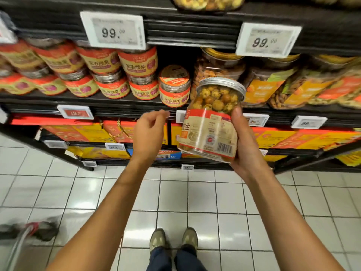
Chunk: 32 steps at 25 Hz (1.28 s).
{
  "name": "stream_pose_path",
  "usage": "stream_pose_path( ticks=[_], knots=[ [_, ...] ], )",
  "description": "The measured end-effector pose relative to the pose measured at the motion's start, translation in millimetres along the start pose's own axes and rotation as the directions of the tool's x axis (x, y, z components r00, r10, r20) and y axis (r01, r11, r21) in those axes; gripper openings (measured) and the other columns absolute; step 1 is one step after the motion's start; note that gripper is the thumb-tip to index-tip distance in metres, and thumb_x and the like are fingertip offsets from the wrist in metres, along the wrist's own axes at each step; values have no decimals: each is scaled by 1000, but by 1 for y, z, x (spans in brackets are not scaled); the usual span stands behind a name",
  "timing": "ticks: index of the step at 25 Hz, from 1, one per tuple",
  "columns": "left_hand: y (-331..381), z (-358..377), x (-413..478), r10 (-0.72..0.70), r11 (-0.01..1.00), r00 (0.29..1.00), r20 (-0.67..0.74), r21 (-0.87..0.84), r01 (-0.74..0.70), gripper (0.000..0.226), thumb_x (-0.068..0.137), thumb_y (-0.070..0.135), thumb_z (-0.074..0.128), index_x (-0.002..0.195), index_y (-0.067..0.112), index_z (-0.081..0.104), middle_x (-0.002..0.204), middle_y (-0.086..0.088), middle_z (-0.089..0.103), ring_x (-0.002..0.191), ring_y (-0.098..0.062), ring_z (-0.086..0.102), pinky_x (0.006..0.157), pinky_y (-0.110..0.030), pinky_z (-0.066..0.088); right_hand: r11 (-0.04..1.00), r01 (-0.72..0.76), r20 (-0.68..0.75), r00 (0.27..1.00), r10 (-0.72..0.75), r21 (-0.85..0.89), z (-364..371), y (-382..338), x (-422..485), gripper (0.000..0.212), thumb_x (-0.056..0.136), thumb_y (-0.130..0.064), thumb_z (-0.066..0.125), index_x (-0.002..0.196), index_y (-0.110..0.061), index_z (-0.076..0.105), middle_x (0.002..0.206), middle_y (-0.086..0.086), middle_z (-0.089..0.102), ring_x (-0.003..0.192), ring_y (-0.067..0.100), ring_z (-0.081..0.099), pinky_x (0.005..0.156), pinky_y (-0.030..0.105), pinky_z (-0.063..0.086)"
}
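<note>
A clear plastic jar of coated nuts (211, 118), with a silver screw lid and a red and beige label, is tilted in front of the shelves. My right hand (244, 141) grips it from the right side and below, barcode side facing me. My left hand (149, 133) hovers in the air just left of the jar, fingers loosely curled, holding nothing and not touching the jar.
Black store shelves (125, 111) hold rows of orange-labelled nut jars (174, 86), larger jars on the right and yellow gift boxes (82, 132) below. Price tags (114, 30) hang on the shelf edges. A cart handle (29, 231) shows at lower left on the white tiled floor.
</note>
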<state>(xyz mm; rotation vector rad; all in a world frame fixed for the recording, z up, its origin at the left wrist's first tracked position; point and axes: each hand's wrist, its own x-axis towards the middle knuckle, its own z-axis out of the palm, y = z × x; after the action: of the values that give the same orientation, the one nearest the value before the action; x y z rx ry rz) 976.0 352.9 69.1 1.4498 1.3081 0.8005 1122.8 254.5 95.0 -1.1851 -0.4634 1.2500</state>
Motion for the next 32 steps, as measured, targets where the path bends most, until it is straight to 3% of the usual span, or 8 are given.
stream_pose_path(
  ticks=[3,9,14,17,23,27,29,32],
  knots=[
    [55,-44,-52,-135,896,974,181,-397,198,42,97,47,32,96,22,65,81,7,74,74,-6,69,65,-18,54,998,49,21,999,-48,-45,34,-22,-23,63,66,-52,60,118,-16,58,101,-1,73,95,17,69,79,38,58],
    [105,-117,-92,211,941,977,-22,-266,-209,95,53,59,73,133,28,33,119,6,61,106,-4,62,87,-25,53,975,220,347,915,-205,-4,157,-52,-48,63,84,-66,30,116,-20,59,110,1,70,105,16,65,85,29,53],
    [103,-223,-33,218,743,976,10,-650,-159,38,75,39,63,105,15,67,94,-1,73,85,-14,71,75,-32,58,953,304,300,910,-285,-15,236,-62,-22,55,95,-55,17,106,-21,59,112,-2,67,93,6,66,79,20,51],
    [99,-287,6,227,618,960,164,-786,-12,52,72,55,47,92,17,76,97,-7,74,91,-20,70,83,-39,55,959,242,190,959,-212,-150,298,-52,6,47,99,-45,23,96,-16,60,110,11,66,84,15,66,73,25,52],
    [109,-333,53,192,749,930,314,-659,68,64,69,55,47,113,11,59,99,-9,72,85,-17,70,71,-28,57,950,212,286,948,-143,-229,377,-50,35,62,86,-69,31,85,-25,74,91,3,75,89,17,71,79,33,57],
    [113,-334,83,297,946,955,-8,-134,-296,61,79,58,54,124,16,53,115,-3,60,98,5,58,89,-16,45,927,355,62,935,-350,-118,384,-49,61,45,94,-51,41,81,-19,70,77,1,74,75,13,71,67,25,56],
    [108,-332,88,385,901,910,-153,-151,-407,47,83,52,50,118,22,57,111,6,62,97,11,56,89,-15,45,848,485,-19,866,-500,-211,385,-53,81,36,97,-39,41,89,-13,65,78,-1,71,70,3,68,60,16,51],
    [101,-327,97,343,885,938,-55,-316,-342,57,86,54,37,131,22,51,135,5,53,128,-7,46,112,-36,34,770,513,-13,829,-559,-380,392,-57,117,38,100,-31,37,116,-3,56,99,6,66,79,0,63,65,9,47]
  ],
)
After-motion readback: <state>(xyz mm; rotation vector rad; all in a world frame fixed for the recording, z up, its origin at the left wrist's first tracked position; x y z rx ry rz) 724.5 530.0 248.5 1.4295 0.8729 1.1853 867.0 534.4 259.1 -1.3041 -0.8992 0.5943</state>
